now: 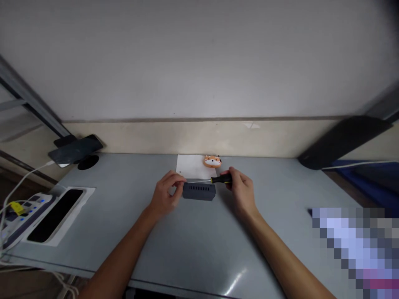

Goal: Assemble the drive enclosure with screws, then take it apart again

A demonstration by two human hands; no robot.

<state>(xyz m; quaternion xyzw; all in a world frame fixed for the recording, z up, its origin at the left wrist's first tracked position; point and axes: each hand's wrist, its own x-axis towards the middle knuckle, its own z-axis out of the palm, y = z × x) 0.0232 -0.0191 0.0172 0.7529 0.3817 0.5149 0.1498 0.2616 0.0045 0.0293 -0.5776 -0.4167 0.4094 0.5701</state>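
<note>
My right hand (242, 187) is closed around the black-and-yellow handle of a screwdriver (220, 179), its thin metal shaft pointing left. Below the shaft sits a dark grey box (199, 192) with a row of vent slots on its side. The fingers of my left hand (168, 192) are pinched together at the screwdriver's tip and the box's upper left corner. Whatever is between these fingertips is too small to make out. Just behind the box lies a sheet of white paper (191, 166) with a small dark speck on it. An orange animal-face case (213, 161) rests at the paper's right.
A phone on a stand (76, 150) is at the back left. Nearer, a black-screened phone (56, 215) lies beside a power strip (26, 216) with white cables. A tall dark cylinder (339, 143) leans at the right, and a blurred-out object (352, 245) covers the front right. The wall bounds the grey table (187, 253).
</note>
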